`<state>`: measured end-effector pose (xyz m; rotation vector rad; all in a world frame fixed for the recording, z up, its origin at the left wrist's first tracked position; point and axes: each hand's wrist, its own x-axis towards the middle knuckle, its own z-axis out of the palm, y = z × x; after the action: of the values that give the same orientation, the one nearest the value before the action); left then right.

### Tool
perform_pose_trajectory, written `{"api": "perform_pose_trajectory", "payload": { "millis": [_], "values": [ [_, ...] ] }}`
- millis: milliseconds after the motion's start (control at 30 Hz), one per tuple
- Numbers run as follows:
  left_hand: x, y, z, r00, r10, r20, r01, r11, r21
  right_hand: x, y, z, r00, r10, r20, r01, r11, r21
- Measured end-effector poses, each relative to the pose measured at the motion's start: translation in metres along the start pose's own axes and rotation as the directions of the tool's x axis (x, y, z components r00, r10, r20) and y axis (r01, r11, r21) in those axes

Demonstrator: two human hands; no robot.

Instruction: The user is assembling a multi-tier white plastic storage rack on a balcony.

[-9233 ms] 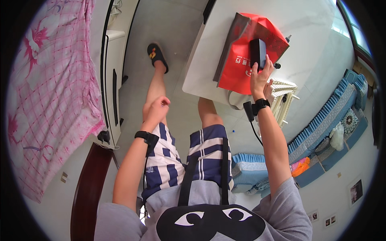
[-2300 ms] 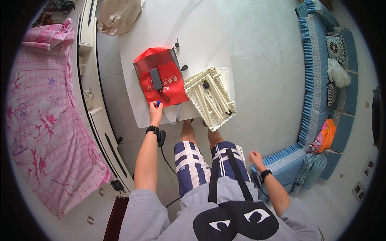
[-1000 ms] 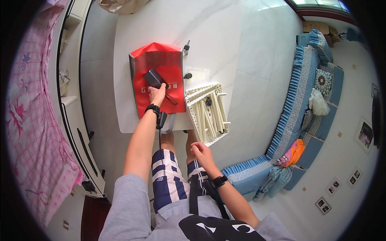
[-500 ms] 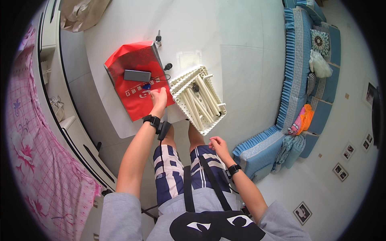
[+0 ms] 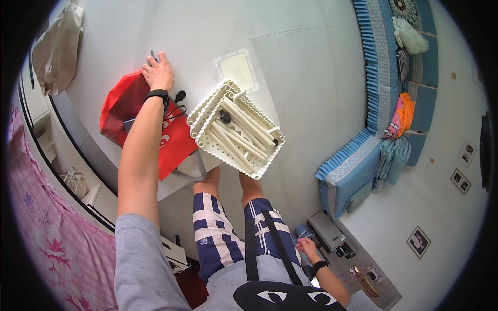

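My left hand (image 5: 158, 73) reaches over the top edge of a red bag (image 5: 179, 142), fingers apart. A small dark slim object (image 5: 153, 53) shows just beyond its fingertips; most of it is hidden, and I cannot tell whether they touch it. My left forearm crosses the bag and covers most of a dark grey box (image 5: 128, 124). Right of the bag sit stacked white plastic baskets (image 5: 199, 136) with several white tubes (image 5: 248, 122) and a black knob-like part (image 5: 225, 116) inside. My right hand (image 5: 308, 250) hangs low at my right side, empty, fingers loosely bent.
A black plug (image 5: 180, 96) with a cord lies beside the bag on the white table (image 5: 202, 41). Beyond the baskets is a pale square panel (image 5: 237, 71). A beige bag (image 5: 59, 49) stands far left, and a blue sofa (image 5: 347, 179) runs along the right.
My left hand has moved up and away from the bag's middle to its far edge. My right hand has dropped back to my side. The head view has shifted and turned.
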<state>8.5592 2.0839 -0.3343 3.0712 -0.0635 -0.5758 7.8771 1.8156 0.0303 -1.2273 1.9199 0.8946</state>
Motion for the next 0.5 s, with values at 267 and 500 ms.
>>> {"api": "perform_pose_trajectory", "payload": {
  "millis": [267, 500],
  "values": [
    [-0.021, -0.004, 0.001, 0.955, 0.294, -0.042, -0.284, 0.865, -0.413, 0.030, 0.064, 0.033, 0.983, -0.166, 0.077, 0.170, 0.985, -0.040],
    [-0.074, -0.001, -0.026, 0.981, -0.024, 0.193, 0.189, 0.343, -0.920, 0.034, 0.004, 0.040, 0.955, -0.249, 0.163, 0.263, 0.962, -0.068]
  ]
}}
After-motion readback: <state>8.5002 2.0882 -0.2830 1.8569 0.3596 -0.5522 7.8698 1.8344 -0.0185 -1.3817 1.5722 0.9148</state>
